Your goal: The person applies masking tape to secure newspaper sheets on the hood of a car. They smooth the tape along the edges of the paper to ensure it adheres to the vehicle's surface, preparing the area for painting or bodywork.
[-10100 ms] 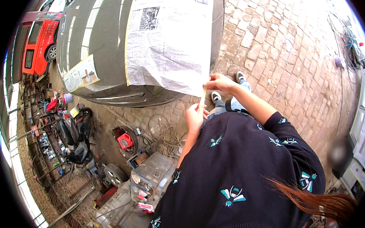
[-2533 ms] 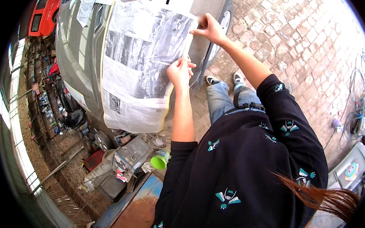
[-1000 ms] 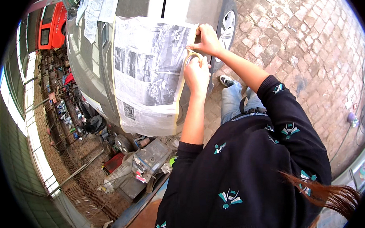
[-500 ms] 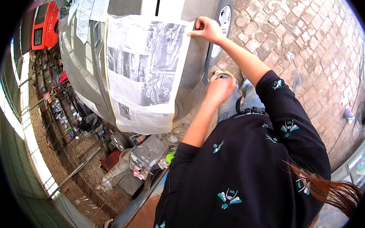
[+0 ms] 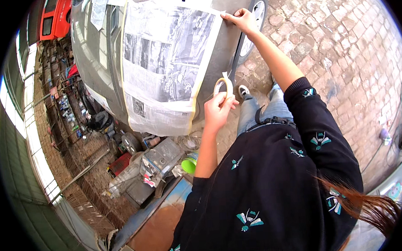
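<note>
A: What is the left hand point(image 5: 219, 112) doing?
B: Its fingers are closed round the near side of a tape roll point(image 5: 229, 86), which stands up out of the grip, a short loose end sticking up on the far side. The roll is just right of the printed sheet point(image 5: 167, 68), over the car's near end.

A: And the right hand point(image 5: 244, 21)?
B: Farther off, fingertips at the sheet's far right corner. Whether they pinch or press, I can't tell.

A: How does the sheet lie?
B: Over the grey car point(image 5: 94, 54), with yellow tape point(image 5: 122, 68) down its left edge.

A: Around that?
B: A wheel point(image 5: 258, 13) beyond the right hand, brick paving point(image 5: 323, 53) to the right, a green bucket point(image 5: 189, 165) near on the left, and a red vehicle point(image 5: 55, 17) far left.
</note>
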Tool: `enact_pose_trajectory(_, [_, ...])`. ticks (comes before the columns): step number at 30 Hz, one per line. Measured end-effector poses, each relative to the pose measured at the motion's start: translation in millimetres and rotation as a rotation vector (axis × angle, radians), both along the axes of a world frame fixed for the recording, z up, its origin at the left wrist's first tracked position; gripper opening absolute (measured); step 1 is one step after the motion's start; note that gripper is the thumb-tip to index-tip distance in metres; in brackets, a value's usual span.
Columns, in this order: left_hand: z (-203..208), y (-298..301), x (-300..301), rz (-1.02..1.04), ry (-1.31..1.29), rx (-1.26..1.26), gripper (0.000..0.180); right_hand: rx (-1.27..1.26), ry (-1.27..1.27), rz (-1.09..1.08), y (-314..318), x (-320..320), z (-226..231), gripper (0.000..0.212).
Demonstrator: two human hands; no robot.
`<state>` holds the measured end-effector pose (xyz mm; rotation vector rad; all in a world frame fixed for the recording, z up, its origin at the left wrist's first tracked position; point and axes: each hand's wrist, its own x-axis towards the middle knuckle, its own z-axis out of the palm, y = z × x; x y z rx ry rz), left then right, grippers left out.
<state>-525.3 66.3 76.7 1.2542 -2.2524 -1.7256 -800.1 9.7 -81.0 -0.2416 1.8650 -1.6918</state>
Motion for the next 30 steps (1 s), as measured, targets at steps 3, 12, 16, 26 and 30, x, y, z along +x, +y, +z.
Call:
enact_pose_trajectory(3, [6.5,-6.8,15.9,-0.050,0.111,-0.073,0.016,-0.094,-0.033,-0.030,11.8,24.0,10.1,0.044])
enact_pose_trajectory(12, [16.7,-36.1,66.6,-0.200,0.106,-0.102,0.015,-0.470,-0.636,0.846,66.2,127.7,58.0,0.025])
enact_pose_trajectory(16, [14.7,-47.3,79.0,-0.247,0.085,-0.132,0.015,-0.469,-0.547,0.844,68.2,146.9,49.6,0.018])
enact_pose_trajectory(26, [18.2,-55.5,80.8,-0.328,0.094,-0.149,0.014,-0.548,-0.171,0.883,68.7,148.9,83.4,0.022])
enact_pose_trajectory(30, [20.6,-52.8,74.8,-0.302,0.087,-0.132,0.014,-0.450,0.202,0.920,73.0,136.3,106.3,0.019])
